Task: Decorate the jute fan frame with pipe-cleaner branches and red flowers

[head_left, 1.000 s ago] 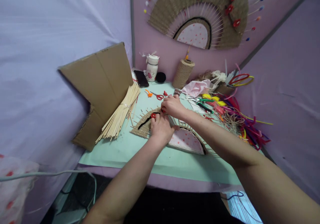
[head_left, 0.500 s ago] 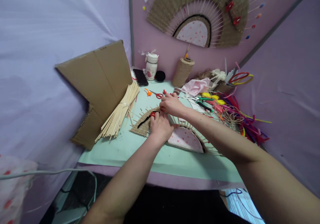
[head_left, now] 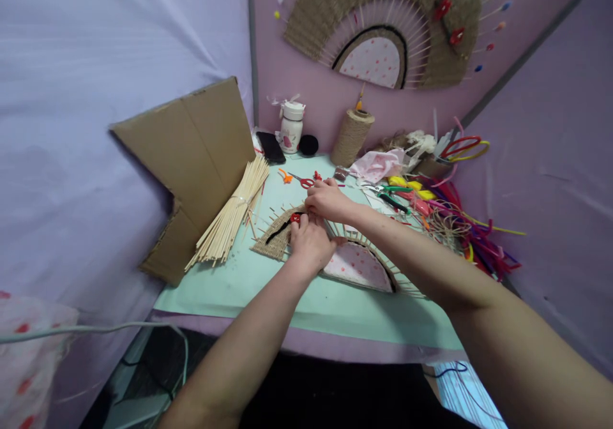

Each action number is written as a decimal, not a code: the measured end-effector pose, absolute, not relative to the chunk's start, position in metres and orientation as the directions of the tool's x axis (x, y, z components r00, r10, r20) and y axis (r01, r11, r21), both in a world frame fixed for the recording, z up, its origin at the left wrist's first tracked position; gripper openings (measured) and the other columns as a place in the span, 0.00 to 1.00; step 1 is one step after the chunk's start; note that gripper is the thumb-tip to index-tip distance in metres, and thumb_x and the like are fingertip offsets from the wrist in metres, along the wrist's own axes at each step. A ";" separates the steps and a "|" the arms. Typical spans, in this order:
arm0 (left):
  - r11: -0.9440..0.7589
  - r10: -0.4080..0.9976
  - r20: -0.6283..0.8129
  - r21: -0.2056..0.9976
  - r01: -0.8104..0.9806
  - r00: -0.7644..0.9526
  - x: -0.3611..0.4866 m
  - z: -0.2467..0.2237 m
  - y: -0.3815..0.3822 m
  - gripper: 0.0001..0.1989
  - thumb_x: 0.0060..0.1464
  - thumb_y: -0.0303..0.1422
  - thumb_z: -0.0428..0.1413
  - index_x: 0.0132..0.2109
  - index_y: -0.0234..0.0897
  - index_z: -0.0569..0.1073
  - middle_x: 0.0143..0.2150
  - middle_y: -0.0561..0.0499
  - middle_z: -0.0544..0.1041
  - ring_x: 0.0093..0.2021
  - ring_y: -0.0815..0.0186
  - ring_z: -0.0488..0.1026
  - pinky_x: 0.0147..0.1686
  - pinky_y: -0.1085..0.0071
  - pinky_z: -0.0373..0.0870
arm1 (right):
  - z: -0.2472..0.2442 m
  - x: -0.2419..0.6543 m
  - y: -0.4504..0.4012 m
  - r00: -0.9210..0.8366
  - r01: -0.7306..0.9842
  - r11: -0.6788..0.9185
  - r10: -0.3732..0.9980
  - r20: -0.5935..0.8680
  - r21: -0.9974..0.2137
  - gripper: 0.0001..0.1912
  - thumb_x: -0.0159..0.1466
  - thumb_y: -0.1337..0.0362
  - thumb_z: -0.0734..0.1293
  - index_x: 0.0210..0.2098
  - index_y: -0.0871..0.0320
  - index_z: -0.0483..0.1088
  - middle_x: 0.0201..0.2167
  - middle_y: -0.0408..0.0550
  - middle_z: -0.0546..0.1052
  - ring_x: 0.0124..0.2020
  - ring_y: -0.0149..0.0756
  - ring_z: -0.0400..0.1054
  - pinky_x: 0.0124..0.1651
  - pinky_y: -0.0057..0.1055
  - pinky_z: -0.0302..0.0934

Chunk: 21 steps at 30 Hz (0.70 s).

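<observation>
Left hand (head_left: 310, 245) lies palm down, thumb spread rightward. Right hand (head_left: 330, 200) sits just beyond, fingers curled downward. Left forearm (head_left: 258, 317) and right forearm (head_left: 412, 250) angle inward.

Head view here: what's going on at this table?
A person is working with both hands on a woven fan lying on the green table. The left hand lies on it, fingers near a red flower. The right hand is bent just beyond the left; whatever it may hold is hidden. A bundle of sticks lies to the left, pliers to the right, and a larger fan is on the wall.
</observation>
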<state>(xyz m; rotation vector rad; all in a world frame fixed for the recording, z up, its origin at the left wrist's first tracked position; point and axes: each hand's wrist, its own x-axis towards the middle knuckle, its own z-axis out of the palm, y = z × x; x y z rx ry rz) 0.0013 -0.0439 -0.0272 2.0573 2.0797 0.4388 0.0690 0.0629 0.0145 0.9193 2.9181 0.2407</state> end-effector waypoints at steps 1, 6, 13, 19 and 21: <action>0.000 0.997 0.072 0.334 0.943 -0.026 0.001 -0.027 -0.044 0.35 0.60 0.54 0.46 0.61 0.29 0.64 0.61 0.35 0.69 0.60 0.47 0.60 0.57 0.51 0.57 | 0.015 0.069 0.062 -0.817 0.565 0.809 0.576 -0.024 0.164 0.11 0.64 0.67 0.63 0.34 0.57 0.79 0.39 0.53 0.77 0.47 0.43 0.58 0.43 0.40 0.40; -0.002 0.994 0.106 0.330 0.944 -0.035 0.007 -0.024 -0.048 0.30 0.59 0.52 0.49 0.55 0.31 0.68 0.60 0.36 0.69 0.58 0.49 0.62 0.55 0.52 0.59 | 0.018 0.074 0.060 -0.759 0.651 0.754 0.651 0.029 0.087 0.13 0.65 0.66 0.61 0.35 0.57 0.79 0.39 0.52 0.77 0.46 0.42 0.59 0.43 0.39 0.40; -0.023 0.991 0.128 0.374 0.927 -0.027 -0.027 -0.001 -0.050 0.10 0.60 0.38 0.54 0.44 0.37 0.71 0.44 0.44 0.78 0.50 0.53 0.69 0.50 0.57 0.63 | 0.012 0.078 0.069 -0.709 0.698 0.714 0.700 0.086 -0.063 0.12 0.66 0.63 0.62 0.41 0.56 0.78 0.46 0.52 0.76 0.49 0.44 0.61 0.44 0.38 0.42; 0.083 0.986 0.067 0.584 0.807 -0.150 -0.088 -0.010 -0.045 0.10 0.54 0.31 0.56 0.45 0.40 0.69 0.45 0.50 0.77 0.47 0.59 0.72 0.47 0.63 0.67 | 0.018 0.072 0.078 -0.810 0.538 0.807 0.575 0.116 -0.244 0.16 0.62 0.63 0.65 0.50 0.52 0.74 0.54 0.52 0.72 0.53 0.47 0.58 0.48 0.38 0.44; 0.081 0.985 0.071 0.616 0.783 -0.158 -0.089 -0.015 -0.044 0.12 0.53 0.29 0.56 0.46 0.40 0.68 0.47 0.50 0.77 0.49 0.59 0.72 0.49 0.63 0.67 | 0.021 0.069 0.082 -0.860 0.474 0.835 0.507 0.057 -0.279 0.14 0.62 0.66 0.64 0.46 0.54 0.75 0.50 0.51 0.74 0.52 0.46 0.58 0.49 0.39 0.43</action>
